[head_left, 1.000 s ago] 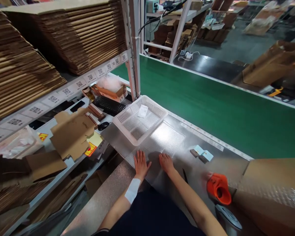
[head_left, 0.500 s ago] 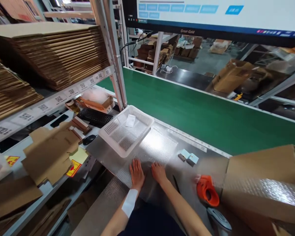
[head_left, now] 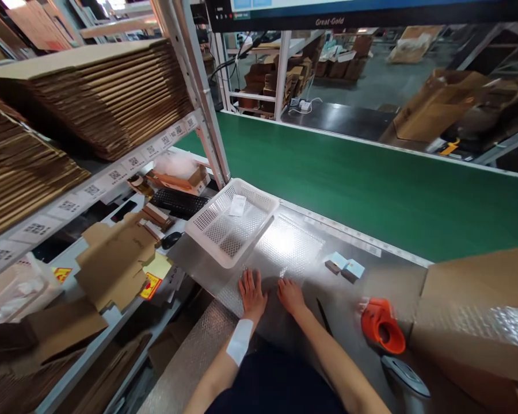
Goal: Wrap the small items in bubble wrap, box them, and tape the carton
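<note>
My left hand (head_left: 253, 295) lies flat, fingers spread, on a sheet of clear bubble wrap (head_left: 300, 244) over the metal table. A white patch (head_left: 240, 341) covers that forearm near the wrist. Close by on the right, my right hand (head_left: 290, 294) rests palm down on the same surface, its fingers slightly bent and nothing visible in it. Just beyond the left hand stands a white perforated basket (head_left: 228, 263) with a small white packet (head_left: 237, 205) inside. Two small blue-and-dark boxes (head_left: 345, 267) sit right of the wrap.
An orange tape dispenser (head_left: 382, 325), a barcode scanner (head_left: 406, 376) and a cardboard box (head_left: 479, 282) are on the right. A dark thin tool (head_left: 324, 317) lies beside my right forearm. Behind runs a green conveyor belt (head_left: 349, 167). Stacked flat cartons (head_left: 125, 92) fill the left shelf.
The head view has turned slightly down and left, so the table things appear farther right and the monitor higher. Both hands stay in about the same place on the bubble wrap.
</note>
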Demonstrator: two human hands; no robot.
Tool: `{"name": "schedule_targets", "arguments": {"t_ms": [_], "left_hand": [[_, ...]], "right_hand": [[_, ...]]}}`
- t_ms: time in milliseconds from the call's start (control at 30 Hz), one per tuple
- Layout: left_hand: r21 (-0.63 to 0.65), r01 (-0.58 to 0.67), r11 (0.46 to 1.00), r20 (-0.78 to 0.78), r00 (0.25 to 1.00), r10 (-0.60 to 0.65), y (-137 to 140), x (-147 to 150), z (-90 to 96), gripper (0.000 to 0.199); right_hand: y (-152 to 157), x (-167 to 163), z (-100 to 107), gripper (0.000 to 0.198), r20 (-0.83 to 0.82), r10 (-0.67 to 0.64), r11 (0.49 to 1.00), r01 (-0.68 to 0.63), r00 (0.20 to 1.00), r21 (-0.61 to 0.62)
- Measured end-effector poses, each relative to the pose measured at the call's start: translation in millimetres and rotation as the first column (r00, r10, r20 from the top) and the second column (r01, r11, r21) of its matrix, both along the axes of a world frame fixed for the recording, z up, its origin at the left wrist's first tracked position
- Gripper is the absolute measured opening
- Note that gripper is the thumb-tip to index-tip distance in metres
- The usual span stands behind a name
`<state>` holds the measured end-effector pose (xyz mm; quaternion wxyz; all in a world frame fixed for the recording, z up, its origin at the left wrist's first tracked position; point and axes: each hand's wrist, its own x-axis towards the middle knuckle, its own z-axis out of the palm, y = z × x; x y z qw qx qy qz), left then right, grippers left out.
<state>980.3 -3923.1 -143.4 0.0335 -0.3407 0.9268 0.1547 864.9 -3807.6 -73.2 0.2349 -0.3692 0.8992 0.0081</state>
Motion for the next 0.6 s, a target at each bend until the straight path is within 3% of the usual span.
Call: {"name": "schedule_targets", "arguments": {"t_ms": [233,400,500,600], "left_hand": [[0.016,-0.027,0.999,-0.022,0.999,0.027,0,-2,3.3,0.08],[0.064,-0.003,0.998,0.039,0.999,0.0,-5,-3,34.2,0.081],[0.146,0.062,0.987,0.1,0.992,-0.077,-30,-6,61.4,0.067],[0.261,0.191,0.946,0.106,0.969,-0.224,-76,-11,82.8,0.052]], "right_hand": [[-4,-1,0,0.039,-0.029,0.028,1.0,-0.029,0.999,-0.011],[-4,1,-2,0.035,-0.023,0.039,0.999,-0.04,0.999,-0.025],[-3,1,-3,0.034,-0.019,0.034,0.998,-0.035,0.999,-0.046],[-4,3,-2,0.038,-0.013,0.011,0.998,-0.012,1.0,-0.057]]}}
